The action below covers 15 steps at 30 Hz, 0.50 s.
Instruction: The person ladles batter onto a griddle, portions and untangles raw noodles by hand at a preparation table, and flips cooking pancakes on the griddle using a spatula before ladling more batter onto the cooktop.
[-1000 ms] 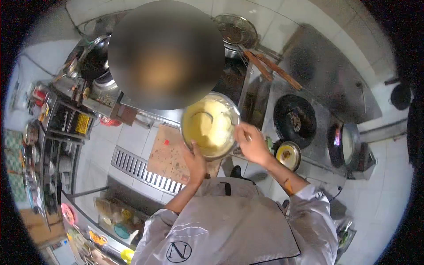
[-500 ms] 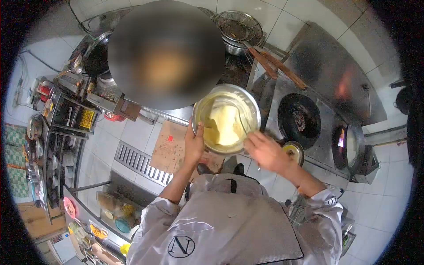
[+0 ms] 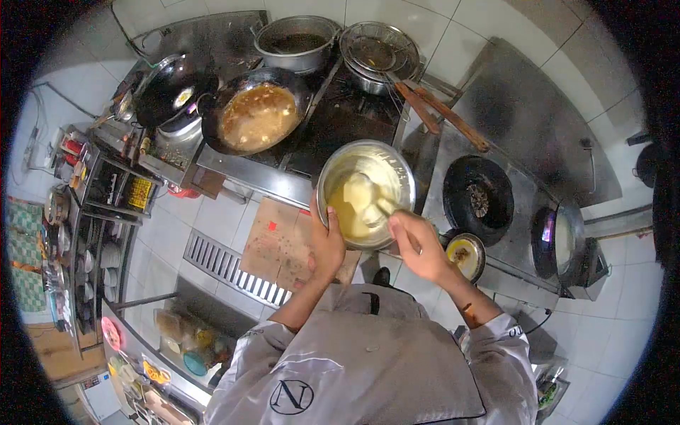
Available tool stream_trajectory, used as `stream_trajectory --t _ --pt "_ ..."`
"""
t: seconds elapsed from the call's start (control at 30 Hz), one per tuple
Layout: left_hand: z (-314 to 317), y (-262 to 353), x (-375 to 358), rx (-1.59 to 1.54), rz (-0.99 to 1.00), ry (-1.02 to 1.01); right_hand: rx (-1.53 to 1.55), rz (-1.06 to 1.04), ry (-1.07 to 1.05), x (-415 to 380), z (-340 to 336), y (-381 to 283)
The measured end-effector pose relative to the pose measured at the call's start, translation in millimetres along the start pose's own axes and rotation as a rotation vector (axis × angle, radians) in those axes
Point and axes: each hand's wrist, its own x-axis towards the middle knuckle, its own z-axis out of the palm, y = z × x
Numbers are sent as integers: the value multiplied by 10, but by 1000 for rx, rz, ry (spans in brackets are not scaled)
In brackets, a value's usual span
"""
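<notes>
White tiled floor [image 3: 216,216] shows below the steel-fronted stove [image 3: 340,134], with a cardboard sheet [image 3: 265,244] lying beside a floor grate [image 3: 227,265]. Over the stove's near edge, as seen from above, a round metal bowl [image 3: 402,173] is held up in front of the torso, its mouth towards the camera. Pale yellow batter-like mixture [image 3: 343,203] coats its inside. Relative to the hands, the bowl lies forward and between them: the left hand [image 3: 328,244] supports its lower-left side, thumb by the rim and the remaining fingers mostly hidden, while the right hand [image 3: 425,251] is at the lower-right side, closed around the handle of a spoon-like utensil [image 3: 385,205]. That utensil's long axis slants from the right fingers forward and leftward over the rim, so its coated head sits near the middle of the bowl; motion blur hides its exact shape. The right hand is clearly the nearer one to the handle, and the left is the nearer to the opposite wall. Whether the bowl tips slightly cannot be told. Beyond it, forward and left, a wok [image 3: 298,85] holds brown liquid; to the right are a dark pan [image 3: 455,184] and a smaller pan [image 3: 482,259] with yellow contents, well apart from the left hand.
</notes>
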Motion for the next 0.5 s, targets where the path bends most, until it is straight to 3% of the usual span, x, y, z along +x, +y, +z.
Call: stream_trajectory --t 0.03,0.13,0.2,0.27,0.33,0.4,0.5 --pt "5 -4 -15 -1 1 7 -259 -219 32 -11 27 156" --pt "43 19 -31 -89 -44 57 -419 -250 110 -191 355 106" --pt "114 82 -27 60 -5 84 -382 -225 50 -145 319 42" --pt "80 -19 -25 23 -32 76 -17 -7 -48 -20 164 47" --pt "64 -35 -9 -15 -58 74 -105 -132 -34 33 194 119" --pt "68 -27 3 -14 -66 98 -437 -372 131 -14 343 78" --pt "48 49 20 5 -160 80 -226 -375 -38 -62 258 -24"
